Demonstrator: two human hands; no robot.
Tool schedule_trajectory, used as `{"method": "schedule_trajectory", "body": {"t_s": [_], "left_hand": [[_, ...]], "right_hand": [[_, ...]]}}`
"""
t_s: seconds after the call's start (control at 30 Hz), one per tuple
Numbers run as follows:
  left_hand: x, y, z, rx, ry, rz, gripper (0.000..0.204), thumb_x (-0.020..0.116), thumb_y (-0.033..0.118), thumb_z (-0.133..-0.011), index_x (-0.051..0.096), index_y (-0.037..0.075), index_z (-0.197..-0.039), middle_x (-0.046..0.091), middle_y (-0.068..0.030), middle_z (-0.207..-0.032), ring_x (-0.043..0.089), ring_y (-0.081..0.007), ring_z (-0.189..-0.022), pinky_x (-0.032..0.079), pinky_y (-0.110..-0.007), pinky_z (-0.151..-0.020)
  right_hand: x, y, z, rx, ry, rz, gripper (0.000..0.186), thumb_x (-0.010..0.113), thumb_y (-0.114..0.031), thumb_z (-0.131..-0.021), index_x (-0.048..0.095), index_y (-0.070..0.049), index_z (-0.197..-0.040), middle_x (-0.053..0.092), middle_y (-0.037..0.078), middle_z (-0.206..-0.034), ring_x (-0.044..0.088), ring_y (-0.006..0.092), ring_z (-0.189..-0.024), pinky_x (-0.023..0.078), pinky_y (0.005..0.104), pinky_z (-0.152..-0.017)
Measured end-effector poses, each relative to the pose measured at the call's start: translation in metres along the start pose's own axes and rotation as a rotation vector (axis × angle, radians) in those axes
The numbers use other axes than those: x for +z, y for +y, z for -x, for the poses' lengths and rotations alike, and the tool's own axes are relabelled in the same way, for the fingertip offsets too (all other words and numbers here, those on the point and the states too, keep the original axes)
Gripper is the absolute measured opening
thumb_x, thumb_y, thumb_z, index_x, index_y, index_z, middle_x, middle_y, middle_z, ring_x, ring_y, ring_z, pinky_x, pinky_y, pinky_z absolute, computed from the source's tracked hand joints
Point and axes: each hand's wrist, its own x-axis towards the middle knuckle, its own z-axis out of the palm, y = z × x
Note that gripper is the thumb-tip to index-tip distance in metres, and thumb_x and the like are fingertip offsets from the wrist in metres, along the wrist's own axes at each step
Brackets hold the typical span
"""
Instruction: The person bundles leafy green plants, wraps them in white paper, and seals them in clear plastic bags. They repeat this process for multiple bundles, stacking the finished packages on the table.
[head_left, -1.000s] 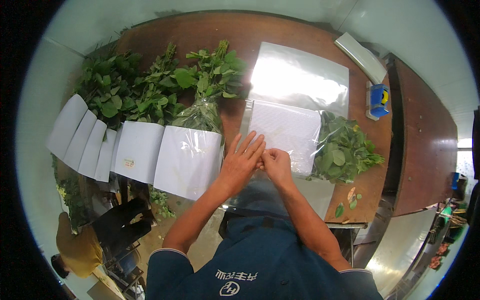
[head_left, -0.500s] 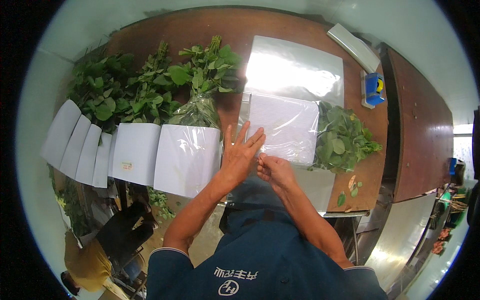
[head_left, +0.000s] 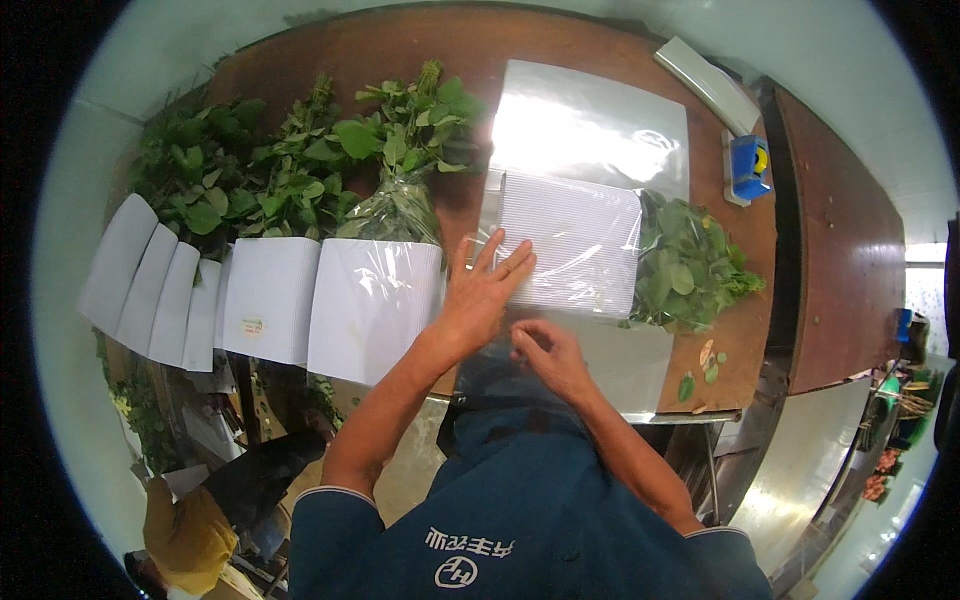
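My left hand [head_left: 483, 285] lies with fingers spread on the left end of a white ribbed sheet [head_left: 568, 245] in clear plastic, over a silvery sheet [head_left: 595, 125]. Leafy stems [head_left: 685, 270] fill the wrap's right part. Just below the ribbed sheet's lower edge, my right hand [head_left: 545, 355] is curled, thumb and fingers close together; whatever they hold, if anything, cannot be made out. Left of my hands is another white wrapped bundle [head_left: 365, 310], with leaves [head_left: 405, 130] above it.
More white-wrapped leafy bundles [head_left: 265, 295] line the wooden table's [head_left: 460, 40] left side. A blue tape dispenser [head_left: 748, 165] and rolled sheet [head_left: 700, 80] sit at right, beside a brown board [head_left: 840, 250]. A person in yellow [head_left: 195, 530] is at lower left.
My right hand has drawn down from the wrap's lower left edge. My left hand stays spread on it. The view has shifted slightly; the person in yellow has moved.
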Motion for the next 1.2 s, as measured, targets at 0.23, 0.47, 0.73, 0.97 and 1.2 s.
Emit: {"method": "schedule_trajectory", "body": {"t_s": [0.23, 0.47, 0.73, 0.97, 1.2], "left_hand": [[-0.021, 0.008, -0.012, -0.027, -0.038, 0.064, 0.075, 0.082, 0.023, -0.08, 0.052, 0.01, -0.148, 0.041, -0.003, -0.162, 0.023, -0.0365, -0.154, 0.011, -0.061, -0.124], [0.0, 0.047, -0.003, -0.086, 0.215, -0.079, 0.056, 0.079, 0.024, -0.085, 0.062, 0.006, -0.136, 0.054, -0.0118, -0.15, 0.033, -0.0402, -0.149, 0.016, -0.062, -0.122], [0.114, 0.209, -0.087, 0.237, 0.332, 0.08, 0.05, 0.079, 0.016, -0.08, 0.067, 0.008, -0.128, 0.058, -0.0139, -0.144, 0.044, -0.0344, -0.142, 0.029, -0.057, -0.119], [0.133, 0.218, -0.121, 0.22, 0.493, 0.056, 0.023, 0.066, 0.005, -0.082, 0.07, 0.003, -0.104, 0.068, -0.0128, -0.126, 0.061, -0.0306, -0.124, 0.042, -0.053, -0.111], [0.112, 0.219, -0.145, -0.097, 0.398, 0.419, 0.014, 0.069, 0.003, -0.087, 0.069, 0.001, -0.101, 0.073, -0.0172, -0.101, 0.069, -0.039, -0.087, 0.055, -0.042, -0.077]], "right_hand": [[-0.036, 0.063, -0.022, 0.29, -0.018, 0.007, 0.031, 0.066, -0.022, -0.1, 0.069, 0.0, -0.121, 0.072, 0.007, -0.104, 0.07, 0.0156, -0.09, 0.057, 0.0277, -0.072], [-0.182, 0.009, 0.061, -0.072, 0.548, 0.008, 0.023, 0.061, -0.018, -0.102, 0.069, -0.001, -0.116, 0.072, 0.006, -0.096, 0.069, 0.0145, -0.082, 0.056, 0.0292, -0.07], [-0.302, -0.031, 0.015, -0.57, 0.568, 0.766, 0.044, 0.062, 0.004, -0.088, 0.063, -0.007, -0.13, 0.056, 0.018, -0.144, 0.067, 0.0362, -0.114, 0.055, 0.0368, -0.088], [-0.323, -0.036, -0.004, -0.8, 0.252, 0.646, 0.022, 0.068, 0.0, -0.09, 0.07, -0.003, -0.112, 0.072, 0.015, -0.116, 0.07, 0.0348, -0.105, 0.057, 0.0389, -0.089], [-0.337, -0.009, 0.002, -0.416, -0.008, 0.522, 0.027, 0.073, -0.013, -0.093, 0.07, -0.001, -0.117, 0.074, 0.017, -0.111, 0.073, 0.029, -0.101, 0.056, 0.0368, -0.087]]}}
